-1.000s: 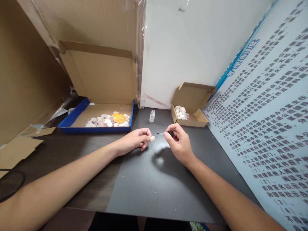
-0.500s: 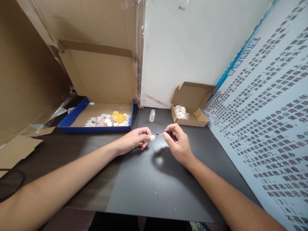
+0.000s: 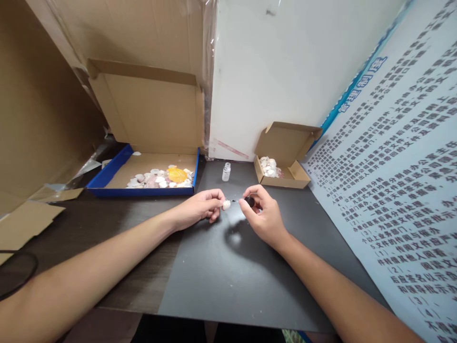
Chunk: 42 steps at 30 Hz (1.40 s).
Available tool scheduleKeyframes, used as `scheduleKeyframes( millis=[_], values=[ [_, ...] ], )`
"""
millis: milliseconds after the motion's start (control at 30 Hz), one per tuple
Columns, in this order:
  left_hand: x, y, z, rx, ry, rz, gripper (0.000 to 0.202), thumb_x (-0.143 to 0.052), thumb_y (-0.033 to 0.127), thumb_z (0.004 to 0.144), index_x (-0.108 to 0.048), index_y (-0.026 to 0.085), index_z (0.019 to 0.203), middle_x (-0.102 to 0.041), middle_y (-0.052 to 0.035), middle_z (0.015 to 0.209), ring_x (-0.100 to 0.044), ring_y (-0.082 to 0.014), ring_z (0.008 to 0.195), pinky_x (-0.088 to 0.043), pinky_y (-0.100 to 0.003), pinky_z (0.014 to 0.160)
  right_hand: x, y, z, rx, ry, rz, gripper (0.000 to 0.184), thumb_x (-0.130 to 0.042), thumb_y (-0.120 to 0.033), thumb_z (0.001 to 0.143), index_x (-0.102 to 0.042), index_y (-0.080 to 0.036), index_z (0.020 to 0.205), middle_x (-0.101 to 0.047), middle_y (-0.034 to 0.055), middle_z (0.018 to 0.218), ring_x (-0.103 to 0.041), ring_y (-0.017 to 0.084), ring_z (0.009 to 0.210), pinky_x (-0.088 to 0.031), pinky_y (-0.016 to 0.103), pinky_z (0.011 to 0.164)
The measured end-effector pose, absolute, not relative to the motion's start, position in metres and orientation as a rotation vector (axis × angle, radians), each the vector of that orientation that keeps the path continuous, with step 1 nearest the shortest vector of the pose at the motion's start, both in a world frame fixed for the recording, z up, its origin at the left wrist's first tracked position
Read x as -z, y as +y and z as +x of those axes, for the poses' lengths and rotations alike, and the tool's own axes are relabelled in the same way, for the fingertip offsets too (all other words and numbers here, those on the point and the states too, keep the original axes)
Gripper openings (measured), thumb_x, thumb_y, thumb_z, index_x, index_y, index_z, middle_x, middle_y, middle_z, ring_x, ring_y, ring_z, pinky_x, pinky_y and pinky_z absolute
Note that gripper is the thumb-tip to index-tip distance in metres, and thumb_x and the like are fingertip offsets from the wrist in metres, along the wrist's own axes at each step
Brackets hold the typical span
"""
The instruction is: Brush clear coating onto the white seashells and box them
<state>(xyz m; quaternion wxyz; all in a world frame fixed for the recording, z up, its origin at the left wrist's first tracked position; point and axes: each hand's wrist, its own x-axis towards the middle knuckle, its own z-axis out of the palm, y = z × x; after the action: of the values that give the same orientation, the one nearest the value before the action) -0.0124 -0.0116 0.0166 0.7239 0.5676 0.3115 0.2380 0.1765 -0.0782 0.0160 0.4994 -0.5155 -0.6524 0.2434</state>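
Note:
Between the thumb and fingers of my left hand (image 3: 204, 207) is a small pale seashell (image 3: 226, 205) with dark specks along its upper edge. My right hand (image 3: 263, 209) pinches the black cap of a small brush (image 3: 249, 202), whose thin dark tip points left at the shell. The tip is close to the shell; whether they touch I cannot tell. Behind the hands a small clear bottle (image 3: 226, 172) stands upright on the dark grey mat (image 3: 214, 281), its top uncapped.
At the left back, an open blue-edged cardboard box (image 3: 143, 192) holds several shells and an orange-yellow disc (image 3: 177, 175). A smaller open cardboard box (image 3: 291, 182) with white shells (image 3: 269, 166) stands at the right back. A printed sheet (image 3: 403, 166) lines the right side.
My right hand has moved slightly left, bringing the brush tip closer to the shell. My left hand keeps its hold on the shell, almost still.

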Motion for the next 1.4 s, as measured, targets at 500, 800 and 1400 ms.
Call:
scheduleKeyframes(
  millis=[500,800,1400],
  values=[
    [-0.018,-0.012,-0.0121,-0.521,0.681,1.234,0.017,-0.063,0.027,0.076,-0.049,0.017,0.08,-0.052,0.0039,0.069,-0.045,-0.0065,0.052,-0.035,-0.023,0.051,-0.0161,-0.0774,0.1788,-0.631,-1.601,-1.209,0.011,-0.056,-0.031,0.087,-0.049,-0.022,0.089,-0.038,-0.0092,0.052,-0.032,0.009,0.045,-0.027,0.023,0.046],
    [-0.0185,-0.0124,-0.0123,-0.529,0.679,1.229,0.016,-0.062,0.026,0.076,-0.05,0.017,0.08,-0.056,0.0022,0.073,-0.046,-0.0063,0.052,-0.035,-0.022,0.051,-0.0152,-0.078,0.1771,-0.628,-1.645,-1.196,0.008,-0.054,-0.028,0.088,-0.05,-0.022,0.089,-0.039,-0.009,0.053,-0.036,0.009,0.046,-0.029,0.023,0.047],
    [-0.0173,-0.0098,-0.0135,-0.542,0.685,1.151,0.017,-0.065,0.027,0.079,-0.052,0.016,0.083,-0.055,0.0034,0.071,-0.048,-0.0056,0.051,-0.037,-0.021,0.05,-0.0138,-0.0784,0.1763,-0.607,-1.621,-1.185,0.009,-0.05,-0.029,0.091,-0.05,-0.021,0.089,-0.041,-0.0082,0.056,-0.036,0.009,0.048,-0.03,0.022,0.048]
  ],
)
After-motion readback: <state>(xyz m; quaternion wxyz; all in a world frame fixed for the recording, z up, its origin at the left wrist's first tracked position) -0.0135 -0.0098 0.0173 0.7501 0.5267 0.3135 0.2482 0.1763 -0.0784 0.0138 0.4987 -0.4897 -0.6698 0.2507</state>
